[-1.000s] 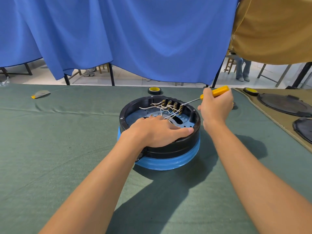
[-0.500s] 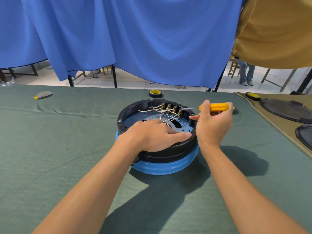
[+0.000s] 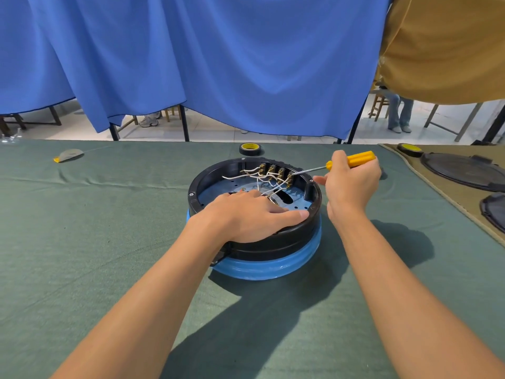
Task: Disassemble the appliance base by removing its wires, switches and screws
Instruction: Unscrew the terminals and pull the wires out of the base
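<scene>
Two bare hands work over a round appliance base (image 3: 255,251), which sits near the middle of a table covered in green cloth (image 3: 82,242). It has a black upper ring above a blue lower band, and its open top shows a blue inner floor. The left hand (image 3: 246,214) lies flat across the near rim, its fingers stretched out and relaxed, pressing on the base and grasping nothing. The fingertips reach in toward the tangle of white wires (image 3: 257,175). The right hand (image 3: 351,184) is just beyond the right edge of the base, with its fingers curled around the yellow handle of a screwdriver (image 3: 359,158). The thin metal shaft slants down and to the left over the rim, and its tip meets the rightmost of a row of small switches (image 3: 276,170) mounted along the far inner wall. The white wires run from these switches down across the blue floor. A roll of black tape (image 3: 250,149) with a yellow core lies on the cloth just behind the base. A second roll (image 3: 409,149) lies farther right on a tan mat, beside dark round lids (image 3: 461,170). A small grey and yellow scrap (image 3: 68,155) lies far to the left. A blue curtain (image 3: 218,64) hangs behind the table, and a tan cloth (image 3: 442,45) fills the upper right corner.
</scene>
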`<state>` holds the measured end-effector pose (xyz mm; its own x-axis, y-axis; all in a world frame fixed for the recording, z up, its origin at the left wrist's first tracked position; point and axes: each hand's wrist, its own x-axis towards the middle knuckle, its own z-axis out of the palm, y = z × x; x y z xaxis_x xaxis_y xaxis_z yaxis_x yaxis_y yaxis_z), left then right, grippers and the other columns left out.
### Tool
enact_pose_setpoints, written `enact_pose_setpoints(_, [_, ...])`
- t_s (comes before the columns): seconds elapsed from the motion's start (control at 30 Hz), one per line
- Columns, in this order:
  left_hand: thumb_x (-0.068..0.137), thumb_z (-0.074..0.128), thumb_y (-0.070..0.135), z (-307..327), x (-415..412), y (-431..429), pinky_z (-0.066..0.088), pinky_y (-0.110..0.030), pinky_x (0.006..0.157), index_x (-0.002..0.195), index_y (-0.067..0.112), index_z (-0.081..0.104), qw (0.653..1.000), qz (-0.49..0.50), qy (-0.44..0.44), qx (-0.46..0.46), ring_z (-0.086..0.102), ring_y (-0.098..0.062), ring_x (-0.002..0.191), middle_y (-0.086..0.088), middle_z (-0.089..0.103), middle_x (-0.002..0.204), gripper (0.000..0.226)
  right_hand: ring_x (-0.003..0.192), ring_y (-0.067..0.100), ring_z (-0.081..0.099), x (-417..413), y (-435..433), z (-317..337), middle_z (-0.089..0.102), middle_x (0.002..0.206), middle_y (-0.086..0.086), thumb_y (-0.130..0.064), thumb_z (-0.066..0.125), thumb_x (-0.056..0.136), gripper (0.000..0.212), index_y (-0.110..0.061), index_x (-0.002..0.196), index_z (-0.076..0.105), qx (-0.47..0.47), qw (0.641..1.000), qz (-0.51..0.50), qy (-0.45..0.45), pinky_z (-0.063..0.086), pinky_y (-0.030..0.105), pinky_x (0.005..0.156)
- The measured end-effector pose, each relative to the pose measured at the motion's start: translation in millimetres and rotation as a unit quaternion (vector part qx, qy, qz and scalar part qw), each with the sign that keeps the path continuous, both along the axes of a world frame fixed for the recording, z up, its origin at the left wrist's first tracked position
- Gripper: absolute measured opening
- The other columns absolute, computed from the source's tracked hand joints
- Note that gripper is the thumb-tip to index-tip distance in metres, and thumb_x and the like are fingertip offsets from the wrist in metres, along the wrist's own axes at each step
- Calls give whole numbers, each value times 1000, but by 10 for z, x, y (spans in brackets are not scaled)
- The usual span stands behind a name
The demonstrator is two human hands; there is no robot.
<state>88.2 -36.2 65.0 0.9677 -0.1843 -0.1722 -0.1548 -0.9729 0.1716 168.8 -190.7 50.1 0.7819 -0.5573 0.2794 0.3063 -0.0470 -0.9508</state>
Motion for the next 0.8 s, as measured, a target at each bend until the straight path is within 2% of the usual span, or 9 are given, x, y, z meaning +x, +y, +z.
enact_pose_setpoints(0.17, [71,1,90,3,-5,3,21,-54,109,132,65,33,1000,-11,3,4,16,-15,147,11,29,156,73,45,9,61,-34,31,-120,56,72,4,-13,58,86,15,-13,79,46,38,999,-28,6,46,17,39])
enact_pose_setpoints(0.23, [71,0,90,8,-2,-1,21,-55,109,133,65,33,1000,-12,2,5,15,-15,147,10,29,156,74,54,15,67,-91,61,-144,61,79,7,-16,58,88,13,-7,97,54,34,999,-30,-11,46,16,41])
enact_pose_setpoints(0.3, [71,0,90,10,-9,-4,20,-55,109,134,63,33,1000,-13,3,7,15,-16,147,9,28,156,76,57,15,68,-123,75,-159,63,84,10,-18,58,90,36,0,121,53,20,999,-32,-12,46,15,42])
enact_pose_setpoints(0.37, [72,0,89,14,-22,-3,21,-55,108,134,62,34,1000,-14,2,7,16,-16,147,8,29,156,76,60,13,68,-147,80,-160,62,84,7,-18,58,91,41,1,127,51,4,999,-41,-16,51,18,46])
enact_pose_setpoints(0.47, [74,4,87,37,-36,-8,27,-52,106,133,58,42,1000,-13,-9,-4,24,-18,144,8,35,153,76,77,27,70,-196,100,-168,60,90,4,-21,59,92,33,-6,120,51,-17,998,-58,-14,60,34,63])
enact_pose_setpoints(0.53, [77,9,86,51,-41,-16,32,-48,101,130,52,51,999,-17,-20,-20,33,-19,139,9,44,147,76,77,25,69,-229,96,-174,56,86,-3,-21,61,92,29,-9,117,52,-16,997,-70,-19,61,35,63])
enact_pose_setpoints(0.63, [81,15,84,59,-55,-14,37,-45,92,109,52,62,998,-27,-22,-53,48,-18,120,14,60,120,64,52,13,64,-227,15,-149,58,69,-6,-12,61,86,7,-14,88,54,54,995,-64,-55,55,28,46])
enact_pose_setpoints(0.73, [83,23,82,70,-56,-6,38,-36,71,61,52,55,995,-23,-47,-82,50,-5,76,19,52,68,49,37,12,51,-155,-134,-158,58,51,-5,-4,59,82,16,-12,72,49,212,977,-9,-34,49,27,40])
enact_pose_setpoints(0.8, [85,27,79,61,-37,12,36,-33,64,61,41,56,993,-18,-68,-92,48,-5,67,15,51,59,53,42,14,48,-125,-224,-206,56,51,2,-1,60,84,20,-9,71,49,333,940,65,15,46,22,41])
